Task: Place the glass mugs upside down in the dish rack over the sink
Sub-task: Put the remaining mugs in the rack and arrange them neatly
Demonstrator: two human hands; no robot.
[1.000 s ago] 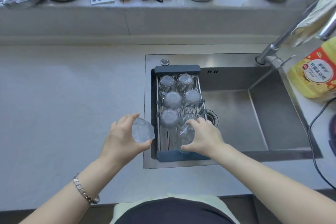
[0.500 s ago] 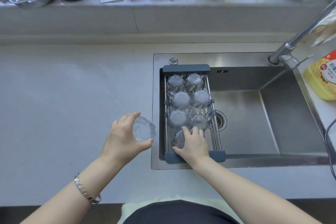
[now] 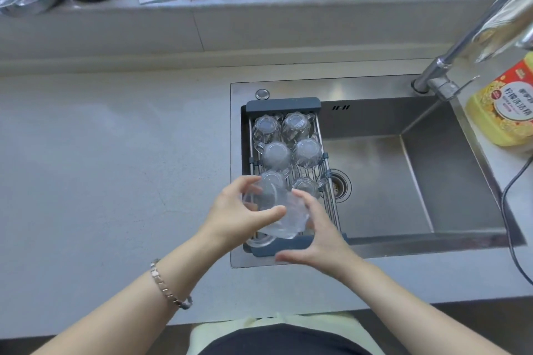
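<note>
A clear glass mug [image 3: 284, 215] is held over the near end of the dish rack [image 3: 284, 103], gripped between both hands. The left hand [image 3: 239, 215] is wrapped around its left side, thumb laid across the wall; the right hand [image 3: 314, 232] is pressed against its right side with fingers spread, so the mug is grasped by both and neither is released. It is tilted, not yet seated on the wires.

The glass is judged stiff, brittle and likely slippery, and of moderate weight. A knock against its neighbours could chip it, so a grip round the body is best kept until the rim is set down flat.

The mug is transparent and faceted, its outline blurred. Whether it is fully inverted cannot be told. Six upturned mugs [image 3: 277, 154] are seen in three pairs further back on the rack, bases up, close together. Another glass rim [image 3: 261, 241] is glimpsed at the rack's near left corner, below the held mug. The rack is laid across the left side of the steel sink [image 3: 450, 181], beside the grey worktop [image 3: 115, 153].
</note>
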